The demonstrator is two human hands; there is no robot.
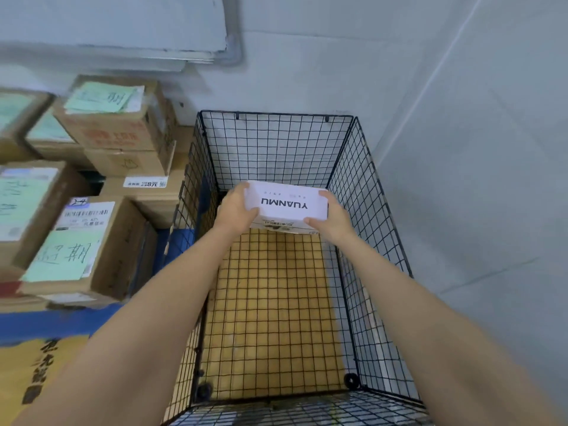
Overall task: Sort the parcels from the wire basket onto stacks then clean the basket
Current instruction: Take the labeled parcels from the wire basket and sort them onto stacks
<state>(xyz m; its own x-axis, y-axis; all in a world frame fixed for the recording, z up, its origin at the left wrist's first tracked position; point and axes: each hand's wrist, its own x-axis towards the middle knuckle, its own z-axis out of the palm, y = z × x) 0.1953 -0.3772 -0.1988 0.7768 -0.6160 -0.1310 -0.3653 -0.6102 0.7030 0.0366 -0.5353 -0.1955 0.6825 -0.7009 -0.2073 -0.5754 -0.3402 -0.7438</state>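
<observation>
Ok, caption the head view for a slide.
Left hand and right hand grip a white YUANMU box in the wire basket.

Both hands inside black wire basket (pixel 278 142). Left hand (pixel 235 207) and right hand (pixel 333 215) grip opposite ends of white parcel (pixel 287 202) marked YUANMU. Yellow basket floor (pixel 270 318) below hands. Stacked cardboard boxes (pixel 92 186) left of left hand, outside basket.

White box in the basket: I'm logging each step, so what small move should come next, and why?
Probably lift the white box straight up past the rim of the wire basket. The left hand and right hand grip its two ends, it lies below the rim between the wire walls, and the cardboard stacks stand to the left, outside the basket.
</observation>
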